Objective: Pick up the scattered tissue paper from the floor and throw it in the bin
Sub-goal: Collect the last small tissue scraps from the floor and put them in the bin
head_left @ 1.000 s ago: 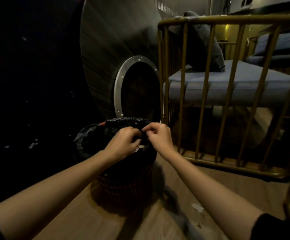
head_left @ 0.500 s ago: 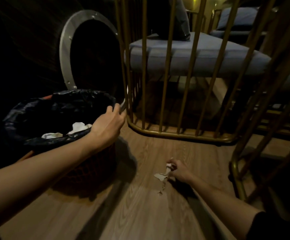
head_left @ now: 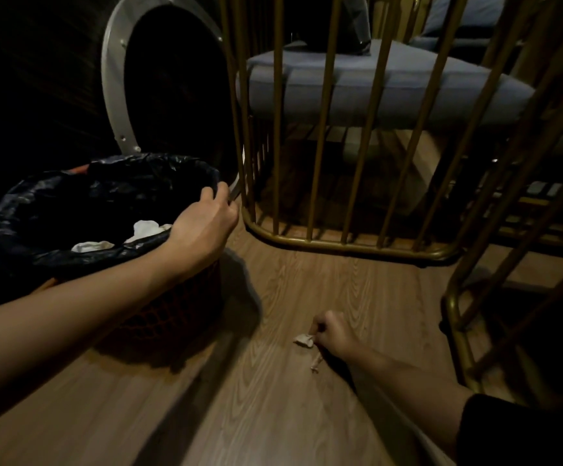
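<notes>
A woven bin (head_left: 159, 314) lined with a black plastic bag (head_left: 54, 210) stands at the left, with white tissue pieces (head_left: 145, 228) lying inside. My left hand (head_left: 202, 227) grips the bag's right rim. Low on the wooden floor, my right hand (head_left: 332, 332) pinches a small crumpled tissue scrap (head_left: 303, 340) that still touches the boards. A thinner shred (head_left: 317, 363) lies just below that hand.
A gold metal railing (head_left: 340, 243) curves around a blue-cushioned seat (head_left: 357, 85) straight ahead. A second gold frame (head_left: 458, 317) rises at the right, close to my right arm. A round dark opening with a silver ring (head_left: 111, 79) stands behind the bin.
Both hands were together at the bin's rim a second ago. My right hand dropped to the floor and closed on the scrap; my left stayed on the rim.
</notes>
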`<state>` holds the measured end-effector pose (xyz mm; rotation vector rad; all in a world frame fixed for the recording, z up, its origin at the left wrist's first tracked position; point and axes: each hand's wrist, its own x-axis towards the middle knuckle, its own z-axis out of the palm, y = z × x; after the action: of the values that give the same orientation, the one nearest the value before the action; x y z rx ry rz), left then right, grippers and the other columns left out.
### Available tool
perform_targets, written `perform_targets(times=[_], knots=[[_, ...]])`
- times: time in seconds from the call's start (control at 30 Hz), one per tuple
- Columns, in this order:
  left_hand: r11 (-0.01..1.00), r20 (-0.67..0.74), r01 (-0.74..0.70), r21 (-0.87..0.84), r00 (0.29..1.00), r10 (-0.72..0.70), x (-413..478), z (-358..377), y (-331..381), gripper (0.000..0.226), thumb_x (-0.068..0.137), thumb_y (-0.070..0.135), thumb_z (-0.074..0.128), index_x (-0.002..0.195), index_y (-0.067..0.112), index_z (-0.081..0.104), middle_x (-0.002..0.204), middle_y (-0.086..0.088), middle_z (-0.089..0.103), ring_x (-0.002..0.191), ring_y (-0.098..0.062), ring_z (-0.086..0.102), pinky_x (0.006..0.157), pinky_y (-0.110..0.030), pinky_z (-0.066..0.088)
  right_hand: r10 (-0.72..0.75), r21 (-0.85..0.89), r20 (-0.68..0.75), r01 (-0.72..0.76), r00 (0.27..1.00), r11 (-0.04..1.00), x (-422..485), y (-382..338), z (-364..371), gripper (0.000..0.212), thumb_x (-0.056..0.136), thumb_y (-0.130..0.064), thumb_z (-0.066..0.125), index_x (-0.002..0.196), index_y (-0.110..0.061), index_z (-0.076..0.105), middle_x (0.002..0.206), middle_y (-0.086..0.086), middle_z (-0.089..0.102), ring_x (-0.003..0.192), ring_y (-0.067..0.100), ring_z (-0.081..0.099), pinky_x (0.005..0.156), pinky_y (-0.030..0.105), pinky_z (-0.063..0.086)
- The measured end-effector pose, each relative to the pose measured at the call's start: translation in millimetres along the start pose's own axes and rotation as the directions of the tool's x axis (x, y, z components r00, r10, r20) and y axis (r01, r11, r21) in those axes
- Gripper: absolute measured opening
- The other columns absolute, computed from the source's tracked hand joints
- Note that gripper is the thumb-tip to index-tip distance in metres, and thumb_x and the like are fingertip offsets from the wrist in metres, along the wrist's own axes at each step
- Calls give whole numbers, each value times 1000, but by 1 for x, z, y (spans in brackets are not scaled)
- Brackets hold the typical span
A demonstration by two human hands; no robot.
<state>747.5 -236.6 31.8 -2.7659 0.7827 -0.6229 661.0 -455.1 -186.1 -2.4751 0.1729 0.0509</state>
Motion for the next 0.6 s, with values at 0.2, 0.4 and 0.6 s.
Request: perform_targets(times=[0.2,0.4,0.6], knots=[[998,28,-35,-61,999,36,0,-5,-6,49,86,5,53,133,9,39,132,-17,34,104,-30,44,70,-32,48,57,89,63,-62,996,994,1,-22,-36,11,79,-1,66,73,-11,69,79,5,67,74,9,62,66,22,52],[994,79,-94,-56,992,98,-4,-6,-12,47,83,3,55,129,10,45,135,-18,30,108,-31,42,76,-34,52,-207,-347,299,308,932,886,-47,0,4,15,86,-11,54,97,-9,65,107,11,59,100,25,53,83,30,40],[990,108,-131,-46,985,135,-11,-14,-16,46,85,7,54,130,11,43,144,-19,24,114,-31,42,79,-33,54,-161,-401,292,274,943,874,-47,-8,8,17,83,3,46,87,-1,62,102,19,63,92,33,59,78,35,42]])
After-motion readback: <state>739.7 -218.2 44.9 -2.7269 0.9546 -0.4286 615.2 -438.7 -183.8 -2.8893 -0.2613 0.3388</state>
